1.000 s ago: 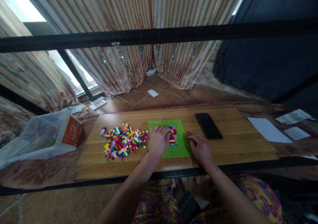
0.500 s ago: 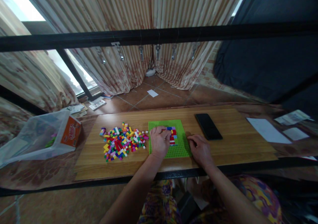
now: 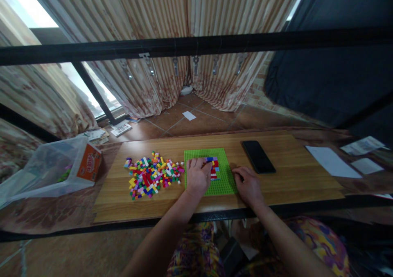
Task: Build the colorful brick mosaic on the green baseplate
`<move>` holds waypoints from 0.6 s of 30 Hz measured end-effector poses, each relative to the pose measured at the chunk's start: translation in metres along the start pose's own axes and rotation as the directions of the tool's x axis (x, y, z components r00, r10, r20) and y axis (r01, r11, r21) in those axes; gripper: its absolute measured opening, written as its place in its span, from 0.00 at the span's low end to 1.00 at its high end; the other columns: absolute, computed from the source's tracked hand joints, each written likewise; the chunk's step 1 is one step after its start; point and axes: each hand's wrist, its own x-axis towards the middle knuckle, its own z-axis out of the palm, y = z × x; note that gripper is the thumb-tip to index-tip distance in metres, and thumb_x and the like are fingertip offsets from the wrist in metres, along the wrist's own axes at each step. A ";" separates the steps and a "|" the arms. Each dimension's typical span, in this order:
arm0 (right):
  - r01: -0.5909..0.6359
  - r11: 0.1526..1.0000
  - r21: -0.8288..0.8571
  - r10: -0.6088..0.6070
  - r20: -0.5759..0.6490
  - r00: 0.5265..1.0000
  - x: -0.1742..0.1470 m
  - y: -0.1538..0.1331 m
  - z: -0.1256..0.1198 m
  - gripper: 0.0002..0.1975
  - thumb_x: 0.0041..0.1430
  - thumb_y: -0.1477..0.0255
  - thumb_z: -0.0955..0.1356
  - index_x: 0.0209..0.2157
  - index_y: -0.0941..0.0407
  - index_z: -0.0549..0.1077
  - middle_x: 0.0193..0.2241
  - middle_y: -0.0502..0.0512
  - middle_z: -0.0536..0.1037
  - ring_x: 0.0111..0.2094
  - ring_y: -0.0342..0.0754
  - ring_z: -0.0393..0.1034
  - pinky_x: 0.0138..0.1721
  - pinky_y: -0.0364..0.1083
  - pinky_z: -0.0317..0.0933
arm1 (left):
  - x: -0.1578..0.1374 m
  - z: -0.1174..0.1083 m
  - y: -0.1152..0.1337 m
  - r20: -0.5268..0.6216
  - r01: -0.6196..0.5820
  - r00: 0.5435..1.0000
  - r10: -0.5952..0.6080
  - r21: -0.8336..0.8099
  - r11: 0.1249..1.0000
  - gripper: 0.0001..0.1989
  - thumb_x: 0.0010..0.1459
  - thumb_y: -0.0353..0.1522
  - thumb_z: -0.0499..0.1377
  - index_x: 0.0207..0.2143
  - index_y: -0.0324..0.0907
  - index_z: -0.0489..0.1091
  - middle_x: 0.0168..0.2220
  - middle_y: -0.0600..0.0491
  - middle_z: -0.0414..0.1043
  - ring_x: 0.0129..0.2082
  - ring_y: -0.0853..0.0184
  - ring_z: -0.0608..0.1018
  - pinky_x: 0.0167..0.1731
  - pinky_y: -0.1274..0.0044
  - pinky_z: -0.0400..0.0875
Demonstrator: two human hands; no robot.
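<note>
A green studded baseplate [image 3: 225,183] lies on the wooden board, with a small patch of coloured toy bricks [image 3: 215,163] in red, blue, white and purple on it. Over the left part of this patch is my left hand [image 3: 197,176], its fingertips brought together at the bricks. Whatever is between those fingertips is hidden. My right hand [image 3: 248,183] rests closed at the plate's right edge, fingers curled, with no object visible in it. Left of the plate spreads a loose pile of mixed toy bricks [image 3: 149,178].
A black phone [image 3: 258,156] lies on the wooden board [image 3: 294,166] beyond my right hand. At the left stands a clear plastic box [image 3: 58,166] with an orange label. Paper sheets [image 3: 333,161] lie at the right. A black bar [image 3: 172,46] crosses in front of the curtains.
My left hand's fingers have shifted slightly over the brick patch, and the hand looks flatter. My right hand has stayed in place. The whole view has moved very slightly.
</note>
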 end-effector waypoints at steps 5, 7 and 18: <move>0.003 1.000 0.003 -0.003 0.009 1.000 0.000 0.000 0.000 0.10 0.59 0.75 0.62 0.32 0.55 0.75 0.33 0.57 0.77 0.37 0.51 0.71 0.40 0.49 0.65 | 0.002 -0.010 0.005 0.117 -0.036 0.993 0.029 0.065 0.997 0.11 0.63 0.32 0.52 0.41 0.48 0.74 0.43 0.49 0.72 0.42 0.59 0.69 0.44 0.63 0.61; 0.009 1.000 0.003 -0.009 0.007 1.000 0.000 0.000 0.000 0.10 0.59 0.75 0.62 0.32 0.55 0.74 0.33 0.57 0.77 0.37 0.51 0.71 0.40 0.50 0.65 | 0.003 -0.014 0.007 0.150 -0.036 0.988 0.024 0.079 0.996 0.11 0.63 0.32 0.52 0.42 0.48 0.74 0.44 0.49 0.72 0.43 0.59 0.69 0.47 0.61 0.60; 0.005 1.000 0.009 -0.005 -0.001 1.000 -0.001 0.000 0.000 0.11 0.59 0.74 0.61 0.31 0.55 0.74 0.33 0.57 0.77 0.37 0.51 0.71 0.41 0.50 0.65 | -0.041 -0.051 -0.008 -0.024 0.123 0.992 -0.125 -0.066 0.990 0.16 0.62 0.27 0.51 0.51 0.45 0.68 0.45 0.49 0.74 0.46 0.61 0.72 0.52 0.63 0.63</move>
